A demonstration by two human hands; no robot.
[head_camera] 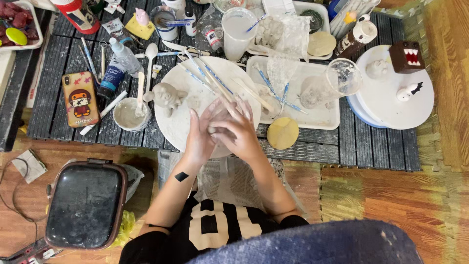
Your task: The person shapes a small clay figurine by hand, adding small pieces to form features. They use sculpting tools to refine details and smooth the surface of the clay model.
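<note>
**Clay lump pressed between both palms over the near rim of the round board**

Your left hand [201,134] and right hand [239,131] meet palm to palm, and the small clay lump [218,128] sits in the gap between them, mostly hidden. Both hands are closed around it, fingers pointing toward 12 o'clock; neither is nearer, as each touches it. The lump's long axis cannot be made out.

Directly under your hands lies the round white board [183,124], its near edge at 6 o'clock from the lump. At 10 o'clock on that board stands a grey clay figure [167,97], well apart from your fingers. At 12 o'clock a bundle of modelling sticks [211,78] fans across the board just beyond your fingertips, the closest thing in the way. At 3 o'clock rests a yellow sponge disc [283,133]; at 9 o'clock, a small bowl of slip [130,114]. Farther off, at 1 o'clock, sits the rectangular white tray [322,117].
</note>
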